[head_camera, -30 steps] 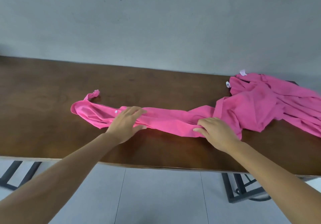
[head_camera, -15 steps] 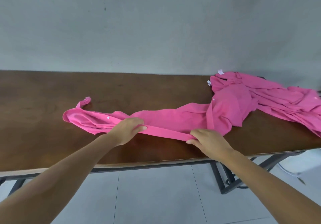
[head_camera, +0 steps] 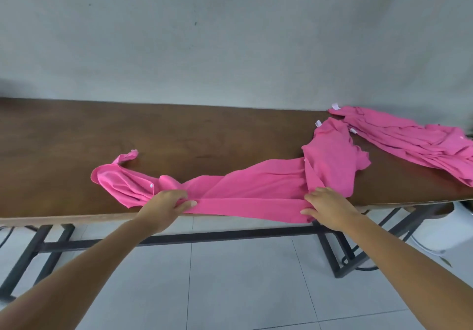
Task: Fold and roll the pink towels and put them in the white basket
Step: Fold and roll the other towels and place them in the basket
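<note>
A long pink towel (head_camera: 256,189) lies stretched across the front of the brown table (head_camera: 179,135), its near edge hanging just over the table's front edge. My left hand (head_camera: 166,205) pinches that near edge left of the middle. My right hand (head_camera: 325,205) grips the same edge further right, where the cloth bunches up. A pile of more pink towels (head_camera: 414,142) lies at the table's far right. A white rounded object (head_camera: 450,229), possibly the basket, shows below the table's right end, mostly hidden.
A grey wall rises right behind the table. Black metal table legs and a crossbar (head_camera: 230,235) stand over a pale tiled floor (head_camera: 230,283) below my arms. A dark cable lies on the floor at the right.
Both hands have pulled the towel toward me, from the middle of the table to its front edge. The towel has spread wider and the view has tipped downward.
</note>
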`<state>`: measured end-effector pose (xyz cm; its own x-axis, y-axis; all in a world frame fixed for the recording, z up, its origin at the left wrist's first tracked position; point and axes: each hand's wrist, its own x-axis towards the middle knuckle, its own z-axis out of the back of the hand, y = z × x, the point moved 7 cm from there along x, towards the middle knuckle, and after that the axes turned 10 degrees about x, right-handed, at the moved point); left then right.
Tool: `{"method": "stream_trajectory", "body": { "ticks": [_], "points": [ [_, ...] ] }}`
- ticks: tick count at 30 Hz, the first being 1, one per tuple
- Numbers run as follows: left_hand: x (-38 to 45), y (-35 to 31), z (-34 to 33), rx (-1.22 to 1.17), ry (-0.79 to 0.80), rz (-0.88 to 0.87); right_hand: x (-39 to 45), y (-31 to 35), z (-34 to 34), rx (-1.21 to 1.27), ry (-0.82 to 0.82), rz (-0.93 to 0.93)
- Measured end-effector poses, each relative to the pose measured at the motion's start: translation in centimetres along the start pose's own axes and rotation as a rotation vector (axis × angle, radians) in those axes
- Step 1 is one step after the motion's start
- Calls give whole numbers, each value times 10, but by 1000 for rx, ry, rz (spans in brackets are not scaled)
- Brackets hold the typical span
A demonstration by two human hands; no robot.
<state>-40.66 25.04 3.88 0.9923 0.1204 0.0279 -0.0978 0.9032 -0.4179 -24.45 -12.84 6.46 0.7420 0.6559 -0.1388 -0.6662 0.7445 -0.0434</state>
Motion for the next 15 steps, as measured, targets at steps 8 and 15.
{"method": "stream_trajectory", "body": {
  "ticks": [8,15],
  "points": [
    [-102,76,36,98,-155,174,-30,85,-17,-35,13,31],
    [-159,117,52,-51,-209,279,-59,125,-17,-6,19,-21]
  ]
}}
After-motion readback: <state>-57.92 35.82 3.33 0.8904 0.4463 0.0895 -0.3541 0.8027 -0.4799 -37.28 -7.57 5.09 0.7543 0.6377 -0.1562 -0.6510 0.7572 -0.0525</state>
